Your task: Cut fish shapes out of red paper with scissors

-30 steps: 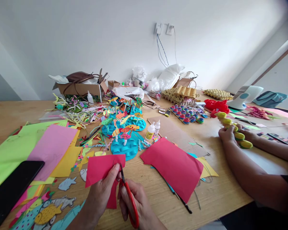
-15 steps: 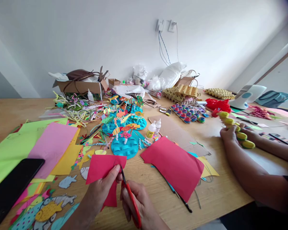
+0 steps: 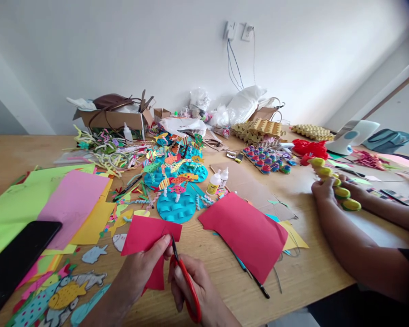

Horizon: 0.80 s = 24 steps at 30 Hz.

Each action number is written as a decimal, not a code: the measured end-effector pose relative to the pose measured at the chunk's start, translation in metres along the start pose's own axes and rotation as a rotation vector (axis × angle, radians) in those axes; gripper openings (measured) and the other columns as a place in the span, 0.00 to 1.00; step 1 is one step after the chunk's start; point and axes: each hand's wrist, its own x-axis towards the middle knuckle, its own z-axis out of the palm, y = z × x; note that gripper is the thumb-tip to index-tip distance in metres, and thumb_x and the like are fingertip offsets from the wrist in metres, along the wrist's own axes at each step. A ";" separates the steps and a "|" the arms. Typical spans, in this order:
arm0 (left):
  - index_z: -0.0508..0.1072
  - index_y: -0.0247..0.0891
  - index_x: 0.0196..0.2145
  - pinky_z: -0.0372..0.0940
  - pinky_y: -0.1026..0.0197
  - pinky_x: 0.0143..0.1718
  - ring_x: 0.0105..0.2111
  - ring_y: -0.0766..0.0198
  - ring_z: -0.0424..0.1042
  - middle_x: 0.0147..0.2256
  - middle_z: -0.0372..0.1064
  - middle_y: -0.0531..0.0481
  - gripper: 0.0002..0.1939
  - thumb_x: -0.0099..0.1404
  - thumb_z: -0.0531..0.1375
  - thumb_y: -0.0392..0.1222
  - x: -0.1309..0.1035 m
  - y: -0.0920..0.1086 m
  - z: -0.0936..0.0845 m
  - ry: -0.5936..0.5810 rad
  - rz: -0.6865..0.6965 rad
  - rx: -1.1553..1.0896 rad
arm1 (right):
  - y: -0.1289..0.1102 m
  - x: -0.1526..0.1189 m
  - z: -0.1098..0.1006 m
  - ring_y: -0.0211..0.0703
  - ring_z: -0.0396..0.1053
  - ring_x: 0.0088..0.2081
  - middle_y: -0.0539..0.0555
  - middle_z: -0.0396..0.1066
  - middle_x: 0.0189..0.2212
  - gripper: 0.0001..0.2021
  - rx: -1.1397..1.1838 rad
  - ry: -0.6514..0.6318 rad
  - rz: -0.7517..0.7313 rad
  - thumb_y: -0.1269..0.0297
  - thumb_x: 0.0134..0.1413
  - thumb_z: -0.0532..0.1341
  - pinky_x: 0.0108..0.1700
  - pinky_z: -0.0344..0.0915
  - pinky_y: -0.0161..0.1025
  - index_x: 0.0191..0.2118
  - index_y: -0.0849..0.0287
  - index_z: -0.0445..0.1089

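Observation:
Pinched between the thumb and fingers of my left hand [image 3: 146, 264] is a piece of red paper [image 3: 141, 234], partly cut, with a strip hanging below. My right hand [image 3: 196, 284] grips red-handled scissors [image 3: 190, 290]. Their dark blades point upward and meet the paper's edge close to my left thumb. A larger red sheet [image 3: 248, 236] lies on the table to the right, over a pencil and a blue strip. Cut-out paper fish [image 3: 68, 294] are scattered at the lower left.
A black phone [image 3: 23, 259] rests on coloured paper sheets [image 3: 70, 195]. Glue bottles [image 3: 213, 183] stand behind a blue base [image 3: 176, 204] holding paper fish. At right, a co-worker's hands [image 3: 327, 190] hold a yellow-green egg-carton strip [image 3: 342, 193]. Egg trays [image 3: 259, 131] sit at the back.
The view has shifted slightly. The red paper has tilted a little in my left hand, and the scissors remain at its edge. The co-worker's hands look nearly the same.

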 end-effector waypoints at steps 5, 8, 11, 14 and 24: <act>0.70 0.41 0.17 0.67 0.63 0.33 0.26 0.59 0.72 0.20 0.70 0.54 0.15 0.55 0.57 0.50 -0.003 0.002 0.000 -0.016 -0.001 -0.028 | 0.001 0.000 0.001 0.29 0.49 0.12 0.43 0.54 0.10 0.30 0.014 0.016 0.016 0.31 0.43 0.52 0.15 0.47 0.29 0.21 0.58 0.57; 0.70 0.41 0.17 0.67 0.63 0.32 0.25 0.60 0.71 0.19 0.70 0.54 0.14 0.55 0.56 0.49 -0.004 0.003 0.001 -0.006 -0.007 -0.044 | 0.003 -0.001 0.001 0.28 0.49 0.12 0.43 0.54 0.10 0.30 0.018 0.021 0.018 0.31 0.43 0.52 0.15 0.46 0.29 0.20 0.58 0.56; 0.71 0.41 0.17 0.67 0.63 0.32 0.25 0.60 0.71 0.20 0.70 0.54 0.13 0.54 0.57 0.48 -0.005 0.004 0.002 0.004 -0.018 -0.073 | 0.007 -0.002 0.000 0.28 0.49 0.12 0.43 0.54 0.10 0.30 0.030 0.017 -0.002 0.31 0.43 0.51 0.15 0.46 0.28 0.19 0.58 0.55; 0.71 0.41 0.17 0.66 0.63 0.32 0.25 0.61 0.71 0.20 0.70 0.54 0.13 0.54 0.57 0.49 -0.005 0.004 0.002 -0.010 -0.042 -0.069 | 0.010 -0.003 -0.001 0.28 0.50 0.12 0.44 0.55 0.10 0.29 0.024 0.015 0.001 0.33 0.46 0.51 0.15 0.46 0.28 0.20 0.59 0.56; 0.71 0.41 0.17 0.66 0.64 0.30 0.24 0.62 0.69 0.19 0.69 0.56 0.12 0.54 0.57 0.47 -0.004 0.003 0.001 -0.073 -0.047 -0.183 | 0.011 -0.005 -0.002 0.28 0.49 0.12 0.44 0.55 0.10 0.29 -0.023 0.007 0.026 0.33 0.47 0.50 0.15 0.46 0.28 0.20 0.58 0.55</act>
